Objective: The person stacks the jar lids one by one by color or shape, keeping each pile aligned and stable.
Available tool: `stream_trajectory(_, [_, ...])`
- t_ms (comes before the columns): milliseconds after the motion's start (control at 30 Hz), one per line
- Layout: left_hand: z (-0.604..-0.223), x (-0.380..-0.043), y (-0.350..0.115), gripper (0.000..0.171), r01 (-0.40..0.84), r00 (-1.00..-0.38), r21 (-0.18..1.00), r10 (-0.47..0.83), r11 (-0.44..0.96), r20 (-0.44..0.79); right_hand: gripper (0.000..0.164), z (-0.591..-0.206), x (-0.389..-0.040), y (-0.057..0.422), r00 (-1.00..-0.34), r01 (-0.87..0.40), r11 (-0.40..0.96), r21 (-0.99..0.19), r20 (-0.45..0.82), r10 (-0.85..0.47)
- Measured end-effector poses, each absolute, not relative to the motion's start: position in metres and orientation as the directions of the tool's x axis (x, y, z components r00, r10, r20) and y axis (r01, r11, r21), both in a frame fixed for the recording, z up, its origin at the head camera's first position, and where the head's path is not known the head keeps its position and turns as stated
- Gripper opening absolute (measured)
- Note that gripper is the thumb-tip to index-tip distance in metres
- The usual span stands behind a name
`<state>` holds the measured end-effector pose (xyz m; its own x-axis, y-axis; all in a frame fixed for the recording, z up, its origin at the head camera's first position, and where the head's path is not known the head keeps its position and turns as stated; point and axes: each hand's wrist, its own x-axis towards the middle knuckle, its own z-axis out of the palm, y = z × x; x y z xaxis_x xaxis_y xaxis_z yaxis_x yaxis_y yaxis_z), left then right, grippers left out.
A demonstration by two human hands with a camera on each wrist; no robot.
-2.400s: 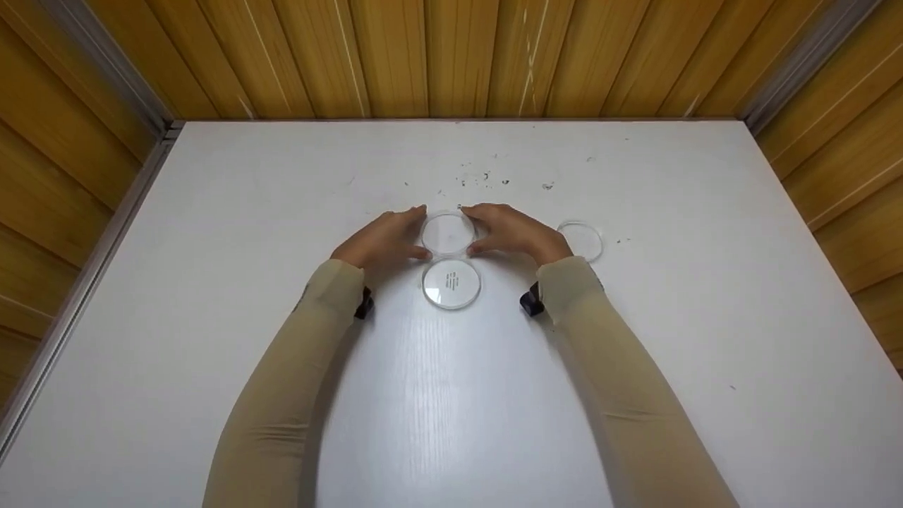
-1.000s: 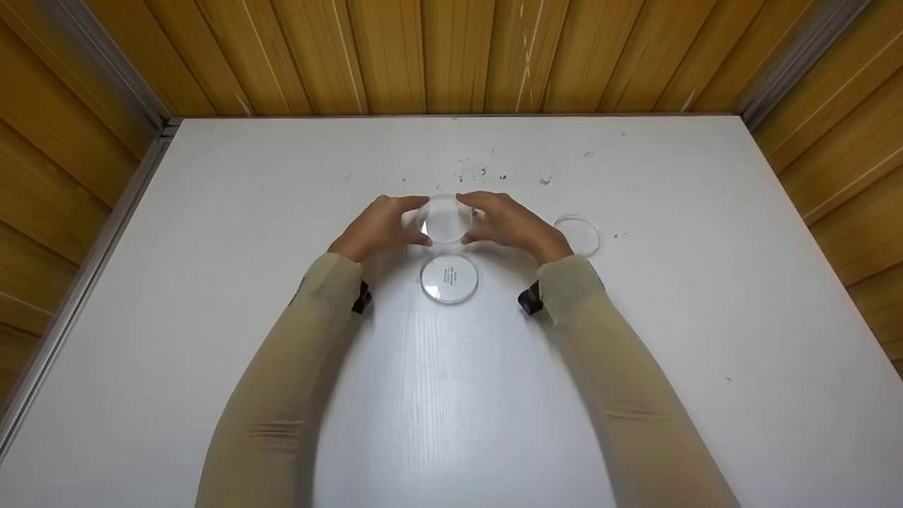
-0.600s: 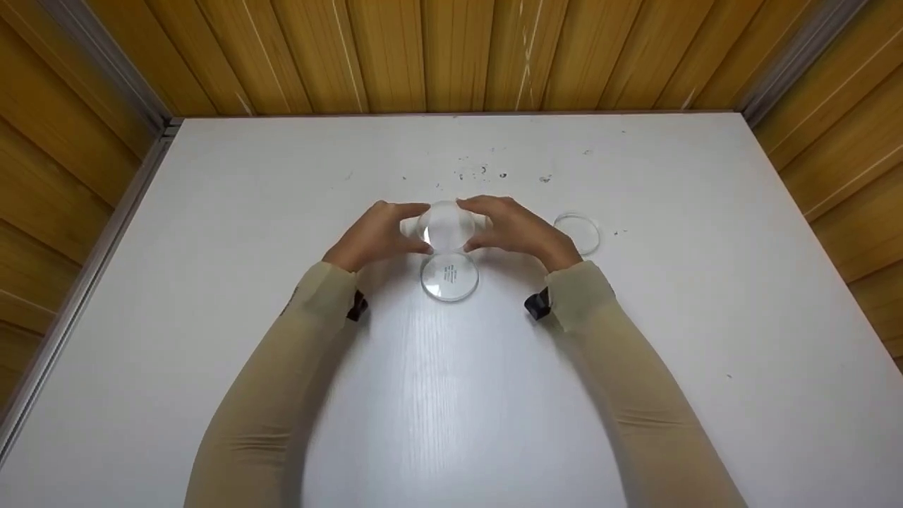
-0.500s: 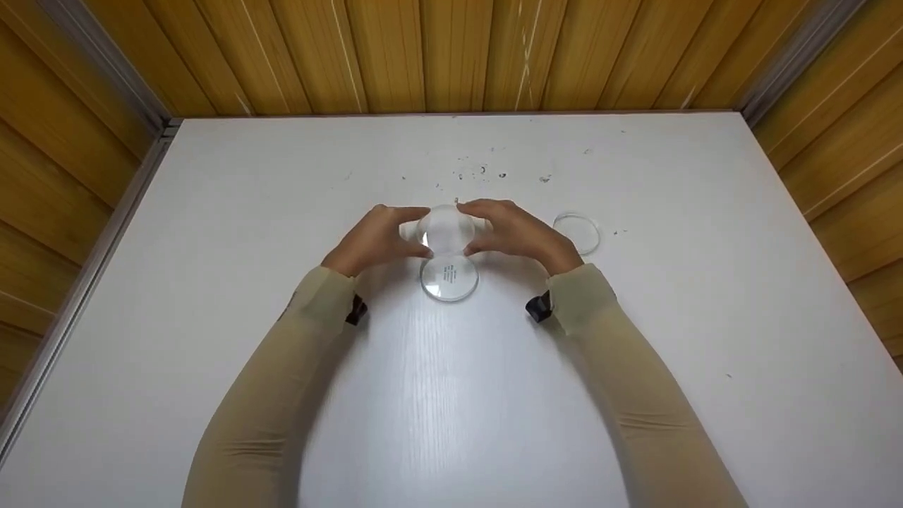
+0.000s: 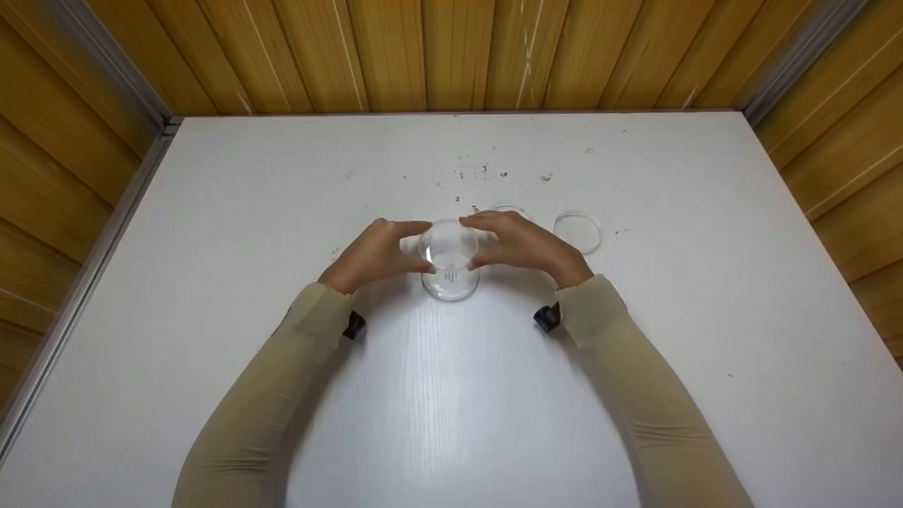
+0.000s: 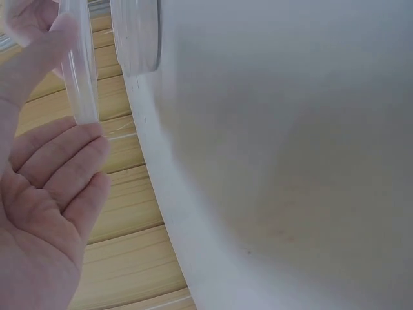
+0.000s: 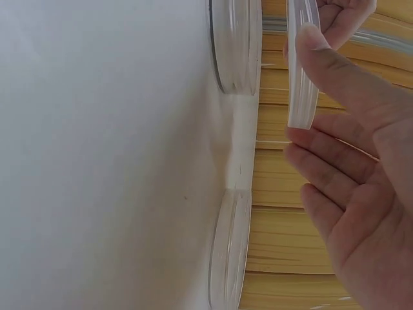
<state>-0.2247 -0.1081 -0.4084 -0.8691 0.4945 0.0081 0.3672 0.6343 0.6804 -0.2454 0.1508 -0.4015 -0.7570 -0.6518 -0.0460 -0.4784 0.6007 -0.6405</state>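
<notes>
Between both hands, a clear round petri dish (image 5: 449, 244) is held level above the table. My left hand (image 5: 381, 250) pinches its left edge, thumb nearest me and fingers at the far side. On the opposite edge, my right hand (image 5: 518, 243) grips it the same way. Both wrist views show the held petri dish (image 6: 80, 77) edge-on, apart from the table. Below and a little nearer me lies a second petri dish (image 5: 450, 288) with small dark print, its far part covered by the held one. Whether the held piece is a lid or a base I cannot tell.
Another clear round dish (image 5: 577, 233) lies to the right of my right hand. Beyond that hand shows the rim of one more dish (image 5: 509, 207), mostly hidden. Small dark marks (image 5: 484, 169) dot the white table (image 5: 451, 423). Wood-patterned panels (image 5: 451, 56) stand behind it.
Both hands lifted the petri dish off the table, then brought it towards me; it now overlaps the printed dish in view. A dish rim now shows beyond my right hand.
</notes>
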Motion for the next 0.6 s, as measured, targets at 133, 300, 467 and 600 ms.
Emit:
stream_trajectory(133, [-0.409, -0.22, -0.108, 0.068, 0.351, -0.872, 0.673, 0.49, 0.651, -0.019, 0.074, -0.403, -0.241, 0.152, -0.752, -0.475, 0.602, -0.642, -0.059, -0.656])
stream_trajectory(300, [-0.409, -0.215, -0.108, 0.069, 0.335, -0.874, 0.663, 0.484, 0.67, -0.047, 0.072, -0.406, -0.239, 0.153, -0.733, -0.491, 0.58, -0.65, -0.051, -0.678])
stream_trajectory(467, [-0.412, -0.211, -0.108, 0.069, 0.335, -0.87, 0.668, 0.49, 0.665, -0.052, 0.07, -0.407, -0.235, 0.153, -0.728, -0.482, 0.571, -0.664, -0.06, -0.684])
stream_trajectory(600, [-0.414, -0.209, -0.107, 0.069, 0.341, -0.869, 0.661, 0.493, 0.669, -0.05, 0.071, -0.408, -0.233, 0.154, -0.734, -0.46, 0.585, -0.668, -0.084, -0.674])
